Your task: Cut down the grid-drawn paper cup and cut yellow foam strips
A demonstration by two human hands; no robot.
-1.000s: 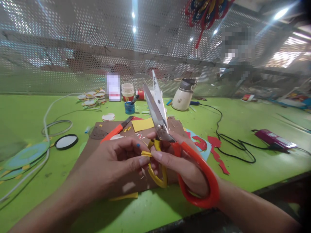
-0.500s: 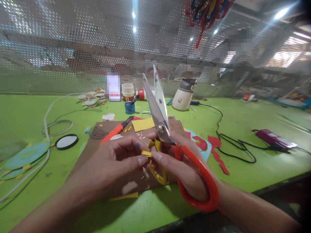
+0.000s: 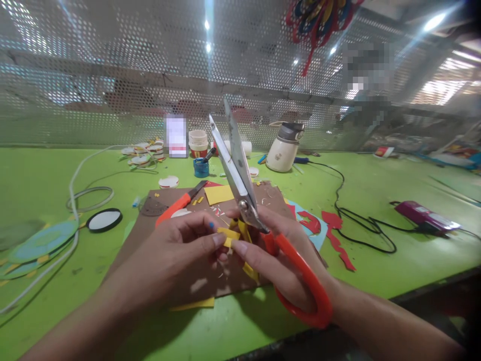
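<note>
Small yellow paper pieces (image 3: 228,236) are pinched between the thumb and fingers of my left hand (image 3: 188,240). My right hand (image 3: 278,250) has orange-handled scissors (image 3: 240,185) hooked round its thumb, with the blades parted and pointing up and away. The right fingertips also touch the yellow pieces, and a yellow strip (image 3: 251,271) hangs beneath them. Both hands are above a brown board (image 3: 150,260). An orange utility knife (image 3: 176,206) lies on the board behind my left hand, near a yellow paper sheet (image 3: 219,194).
A blue paint jar (image 3: 201,168), stacked paper cups (image 3: 198,144) and a white bottle (image 3: 282,150) stand at the back. Red paper scraps (image 3: 338,240) and a purple device (image 3: 424,216) with a black cable lie right. Green-blue discs (image 3: 41,240) lie left.
The scissors have tilted to the left in my right hand. The yellow pieces between my fingers have turned, showing a broader flat face.
</note>
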